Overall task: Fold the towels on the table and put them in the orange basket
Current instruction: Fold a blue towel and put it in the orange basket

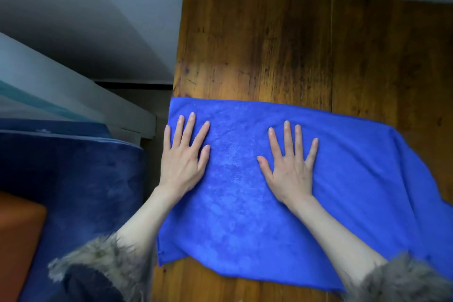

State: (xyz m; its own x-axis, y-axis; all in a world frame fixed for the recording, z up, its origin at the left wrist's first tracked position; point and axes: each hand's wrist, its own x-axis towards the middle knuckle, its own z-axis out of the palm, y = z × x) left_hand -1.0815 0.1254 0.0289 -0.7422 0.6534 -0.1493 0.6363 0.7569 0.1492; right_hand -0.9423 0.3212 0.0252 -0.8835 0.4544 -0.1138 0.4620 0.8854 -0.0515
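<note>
Blue towel [282, 191] flat on table [269, 44], long axis running left-right under both hands. Left hand [182, 157] flat, fingers spread, pressing towel near its left edge. Right hand [290, 167] same, pressing about mid-towel; long loose stretch lies beyond it to right. Likely next fold: right end over toward left, so right hand nearer. Orange basket [17, 240] well left of left hand, off table.

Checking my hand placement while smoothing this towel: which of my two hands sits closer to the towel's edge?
The left hand, flat on the blue microfibre towel right by its left edge at the wooden table's side. The right hand lies nearer the middle.
</note>
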